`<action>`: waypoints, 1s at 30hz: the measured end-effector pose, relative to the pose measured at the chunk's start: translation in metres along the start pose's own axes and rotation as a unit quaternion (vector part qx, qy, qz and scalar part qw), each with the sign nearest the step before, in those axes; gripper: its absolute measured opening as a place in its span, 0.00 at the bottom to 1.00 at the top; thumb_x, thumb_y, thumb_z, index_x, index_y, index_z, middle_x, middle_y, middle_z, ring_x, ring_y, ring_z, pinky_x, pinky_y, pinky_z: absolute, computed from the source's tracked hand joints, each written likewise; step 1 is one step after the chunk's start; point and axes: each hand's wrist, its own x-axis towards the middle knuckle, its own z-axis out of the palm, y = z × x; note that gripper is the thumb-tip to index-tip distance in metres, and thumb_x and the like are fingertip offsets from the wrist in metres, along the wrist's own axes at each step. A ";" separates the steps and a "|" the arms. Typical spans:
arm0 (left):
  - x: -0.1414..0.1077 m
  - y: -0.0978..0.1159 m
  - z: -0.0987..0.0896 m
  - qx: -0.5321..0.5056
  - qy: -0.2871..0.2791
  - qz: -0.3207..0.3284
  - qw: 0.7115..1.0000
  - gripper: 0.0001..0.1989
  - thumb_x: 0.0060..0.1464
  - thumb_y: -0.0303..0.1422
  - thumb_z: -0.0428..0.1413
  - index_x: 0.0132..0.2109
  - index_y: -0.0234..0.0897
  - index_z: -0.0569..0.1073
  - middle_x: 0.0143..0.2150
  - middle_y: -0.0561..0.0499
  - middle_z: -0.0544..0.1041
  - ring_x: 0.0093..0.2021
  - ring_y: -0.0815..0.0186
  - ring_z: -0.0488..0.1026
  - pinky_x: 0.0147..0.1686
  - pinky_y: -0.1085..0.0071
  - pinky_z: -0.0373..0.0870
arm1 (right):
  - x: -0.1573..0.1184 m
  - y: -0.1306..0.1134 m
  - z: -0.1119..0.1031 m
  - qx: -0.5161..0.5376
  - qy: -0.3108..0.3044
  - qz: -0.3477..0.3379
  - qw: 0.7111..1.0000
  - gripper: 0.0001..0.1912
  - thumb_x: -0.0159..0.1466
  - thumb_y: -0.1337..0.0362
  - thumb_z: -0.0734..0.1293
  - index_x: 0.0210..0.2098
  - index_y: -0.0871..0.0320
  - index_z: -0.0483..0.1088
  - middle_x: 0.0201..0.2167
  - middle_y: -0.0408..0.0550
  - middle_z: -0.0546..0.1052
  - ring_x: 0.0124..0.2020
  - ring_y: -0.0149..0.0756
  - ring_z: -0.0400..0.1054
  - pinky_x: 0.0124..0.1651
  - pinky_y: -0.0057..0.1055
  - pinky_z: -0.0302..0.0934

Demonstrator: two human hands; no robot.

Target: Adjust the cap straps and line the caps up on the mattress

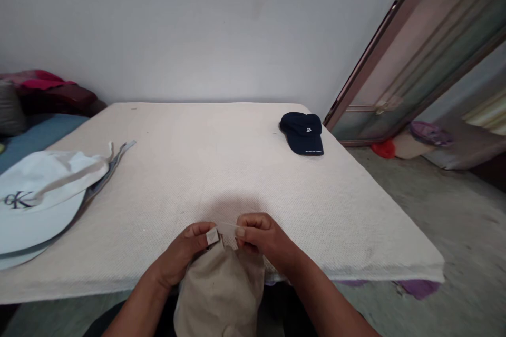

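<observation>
A beige cloth cap (pixel 221 292) hangs at the table's front edge, its crown toward me. My left hand (pixel 184 250) is closed on the edge of the cap, by a small whitish square piece (pixel 212 235) that looks like a tag or strap end. Between the thumb and fingers of my right hand (pixel 263 237) is pinched a thin, pale strip (pixel 228 229). This strip stretches from the right fingertips across to the left fingers. Whether it is fabric or plastic I cannot tell. The cap's brim is not plainly visible.
A white cap (pixel 51 179) with dark letters lies on further caps at the left of the cloth-covered table (pixel 190 158). At the far right corner sits a navy cap (pixel 302 134). A wall (pixel 197 42) stands behind, and a framed glass door (pixel 379 63) rises at the right.
</observation>
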 end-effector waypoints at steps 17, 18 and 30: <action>-0.001 -0.001 -0.004 0.067 0.006 -0.027 0.997 0.13 0.40 0.36 0.66 0.35 0.36 0.77 0.26 0.53 0.76 0.24 0.72 0.68 0.26 0.76 0.62 | -0.004 0.004 -0.008 -0.104 -0.026 0.004 0.994 0.11 0.56 0.63 0.65 0.20 0.61 0.64 0.17 0.37 0.58 0.21 0.23 0.48 0.23 0.24 0.42; -0.001 -0.001 -0.004 0.074 0.001 -0.026 0.997 0.13 0.41 0.36 0.65 0.35 0.35 0.77 0.26 0.54 0.75 0.24 0.73 0.67 0.26 0.77 0.61 | -0.004 0.004 -0.007 -0.106 -0.030 0.005 0.994 0.11 0.56 0.63 0.65 0.21 0.61 0.64 0.17 0.37 0.59 0.21 0.23 0.49 0.23 0.24 0.43; 0.002 -0.004 -0.005 0.150 -0.064 -0.028 0.986 0.10 0.46 0.38 0.62 0.31 0.35 0.75 0.23 0.56 0.69 0.22 0.73 0.60 0.24 0.76 0.54 | -0.003 0.006 -0.009 -0.140 -0.075 -0.006 0.987 0.11 0.59 0.62 0.64 0.22 0.61 0.66 0.19 0.39 0.63 0.22 0.25 0.53 0.25 0.23 0.48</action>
